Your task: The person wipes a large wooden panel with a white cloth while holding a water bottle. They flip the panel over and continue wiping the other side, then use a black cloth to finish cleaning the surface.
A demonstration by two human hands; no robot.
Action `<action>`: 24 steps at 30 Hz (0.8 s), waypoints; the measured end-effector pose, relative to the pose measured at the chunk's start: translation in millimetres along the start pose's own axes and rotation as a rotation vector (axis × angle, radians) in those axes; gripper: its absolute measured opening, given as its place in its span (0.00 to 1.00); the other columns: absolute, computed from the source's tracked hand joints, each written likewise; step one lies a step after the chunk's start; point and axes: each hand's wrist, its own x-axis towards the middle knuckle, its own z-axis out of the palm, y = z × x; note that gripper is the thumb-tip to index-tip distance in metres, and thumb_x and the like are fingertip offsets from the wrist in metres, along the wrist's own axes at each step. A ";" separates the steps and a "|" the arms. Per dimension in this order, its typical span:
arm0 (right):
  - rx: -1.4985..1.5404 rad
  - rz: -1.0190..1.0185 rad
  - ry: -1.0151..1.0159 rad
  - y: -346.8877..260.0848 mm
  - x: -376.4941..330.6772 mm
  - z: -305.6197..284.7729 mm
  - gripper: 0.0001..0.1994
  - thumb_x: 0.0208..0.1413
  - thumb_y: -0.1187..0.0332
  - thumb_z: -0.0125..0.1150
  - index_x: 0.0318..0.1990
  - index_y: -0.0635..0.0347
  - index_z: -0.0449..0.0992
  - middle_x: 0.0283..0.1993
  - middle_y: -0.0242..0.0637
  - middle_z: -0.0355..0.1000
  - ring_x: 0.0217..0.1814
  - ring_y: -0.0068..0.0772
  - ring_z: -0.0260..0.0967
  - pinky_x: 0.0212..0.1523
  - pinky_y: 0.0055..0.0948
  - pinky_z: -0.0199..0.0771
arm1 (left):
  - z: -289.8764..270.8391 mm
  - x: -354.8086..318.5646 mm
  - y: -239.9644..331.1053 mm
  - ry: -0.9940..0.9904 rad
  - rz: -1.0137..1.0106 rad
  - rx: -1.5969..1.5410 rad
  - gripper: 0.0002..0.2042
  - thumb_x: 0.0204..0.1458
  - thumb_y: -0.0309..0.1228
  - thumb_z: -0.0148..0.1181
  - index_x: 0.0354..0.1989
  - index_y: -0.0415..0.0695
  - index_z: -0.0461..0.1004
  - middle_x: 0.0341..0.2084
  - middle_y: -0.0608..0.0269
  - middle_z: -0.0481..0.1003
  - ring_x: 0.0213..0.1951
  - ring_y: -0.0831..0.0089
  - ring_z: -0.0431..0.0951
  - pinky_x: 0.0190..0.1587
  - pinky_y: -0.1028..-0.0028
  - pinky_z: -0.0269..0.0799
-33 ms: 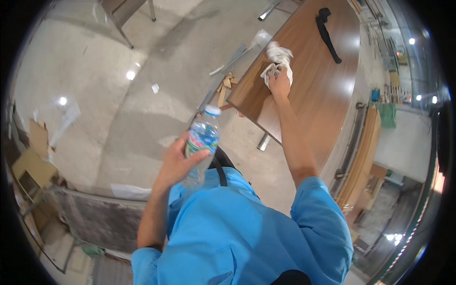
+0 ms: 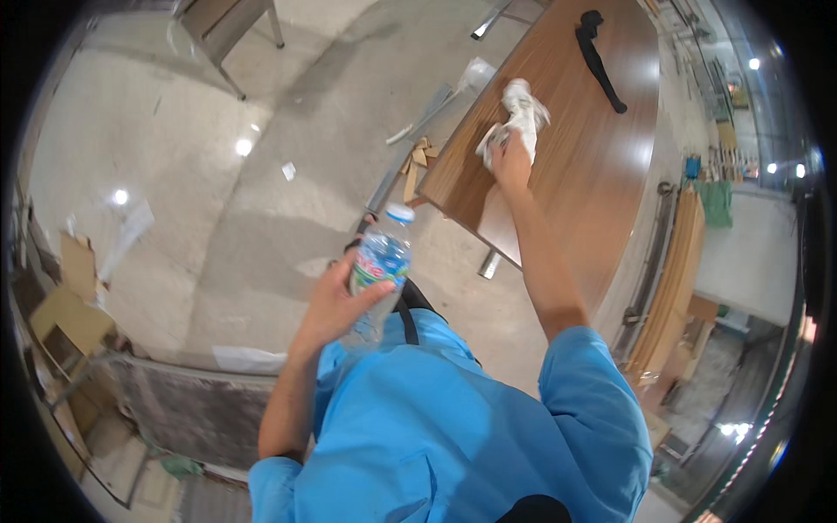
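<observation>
My left hand (image 2: 338, 296) is wrapped round a clear plastic water bottle (image 2: 380, 261) with a white cap and a blue, pink and green label. The bottle is nearly upright in front of my body, its lower part partly behind my fingers. With my arm stretched forward, my right hand (image 2: 514, 161) grips a white cloth (image 2: 523, 109) on a brown wood-grain tabletop (image 2: 575, 200), close to its left edge. The bunched cloth reaches past my fingers and its far end is a little blurred. Farther along the tabletop lies a long, slim black object (image 2: 600, 65), its kind unclear.
Scraps of wood (image 2: 418, 159) and metal strips lie on the concrete floor beside the table. A chair (image 2: 222, 30) stands at the far left. Long boards (image 2: 671, 279) and shelving line the right side, and a dark slab (image 2: 196, 405) stands at the lower left.
The far end of the white cloth has swung slightly to the right on the tabletop, still in my right hand. The bottle, in my left hand, sits slightly farther right and lower in view.
</observation>
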 end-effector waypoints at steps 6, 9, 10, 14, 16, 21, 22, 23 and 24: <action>0.030 -0.152 -0.175 29.9 23.6 4.9 0.12 0.56 0.60 0.66 0.44 0.54 0.78 0.37 0.48 0.79 0.44 0.55 0.77 0.46 0.48 0.76 | 38.3 102.5 3.7 -0.189 -0.178 0.038 0.19 0.58 0.41 0.68 0.49 0.37 0.78 0.34 0.65 0.80 0.36 0.81 0.78 0.40 0.75 0.74; 0.078 -0.002 0.229 89.5 70.1 10.9 0.13 0.56 0.60 0.69 0.41 0.59 0.80 0.30 0.47 0.77 0.33 0.50 0.77 0.35 0.44 0.74 | 60.8 156.1 13.6 -0.307 -0.346 -0.004 0.21 0.64 0.45 0.60 0.51 0.37 0.75 0.35 0.65 0.78 0.35 0.79 0.77 0.36 0.75 0.74; 0.109 0.165 0.170 111.2 83.0 10.5 0.14 0.55 0.61 0.69 0.43 0.59 0.80 0.40 0.51 0.79 0.44 0.53 0.77 0.44 0.47 0.75 | 66.8 170.8 18.0 -0.303 -0.396 0.014 0.21 0.64 0.46 0.60 0.50 0.37 0.75 0.35 0.65 0.78 0.33 0.79 0.77 0.34 0.75 0.74; 0.047 0.319 0.096 163.3 66.5 0.4 0.14 0.54 0.63 0.70 0.43 0.62 0.79 0.37 0.49 0.78 0.39 0.51 0.77 0.41 0.43 0.75 | 88.0 211.6 32.2 -0.260 -0.512 -0.066 0.24 0.62 0.48 0.61 0.48 0.35 0.74 0.33 0.60 0.78 0.27 0.74 0.79 0.26 0.74 0.76; 0.128 0.343 0.031 166.1 42.2 -7.6 0.12 0.53 0.68 0.71 0.42 0.62 0.79 0.35 0.47 0.76 0.35 0.47 0.75 0.38 0.42 0.74 | 92.9 226.0 37.7 -0.230 -0.524 -0.134 0.25 0.62 0.48 0.62 0.48 0.33 0.73 0.33 0.58 0.78 0.28 0.73 0.80 0.27 0.72 0.77; 0.249 0.277 0.062 133.7 -4.5 -13.5 0.11 0.51 0.75 0.70 0.43 0.63 0.78 0.34 0.46 0.75 0.33 0.44 0.75 0.37 0.39 0.74 | 91.4 259.3 48.1 -0.231 -0.587 -0.120 0.26 0.61 0.48 0.63 0.49 0.32 0.72 0.33 0.57 0.78 0.29 0.71 0.80 0.28 0.71 0.78; 0.266 0.226 0.133 124.8 -4.4 -10.5 0.12 0.51 0.76 0.70 0.43 0.63 0.78 0.34 0.46 0.75 0.33 0.43 0.75 0.37 0.39 0.74 | 89.4 265.2 49.1 -0.231 -0.605 -0.124 0.25 0.61 0.47 0.63 0.49 0.32 0.73 0.34 0.57 0.78 0.29 0.71 0.80 0.28 0.71 0.78; 0.271 0.227 0.157 112.5 -2.5 -8.5 0.12 0.50 0.76 0.70 0.43 0.63 0.78 0.35 0.45 0.75 0.32 0.44 0.74 0.37 0.39 0.74 | 87.5 269.9 50.9 -0.239 -0.599 -0.124 0.25 0.61 0.47 0.63 0.49 0.32 0.73 0.34 0.57 0.78 0.29 0.71 0.80 0.29 0.71 0.78; 0.306 0.261 0.074 103.6 10.6 -4.7 0.12 0.50 0.76 0.70 0.43 0.63 0.78 0.35 0.45 0.75 0.33 0.45 0.75 0.37 0.40 0.74 | 84.1 274.8 51.9 -0.244 -0.598 -0.127 0.25 0.62 0.47 0.63 0.50 0.33 0.73 0.35 0.58 0.78 0.29 0.72 0.80 0.29 0.72 0.78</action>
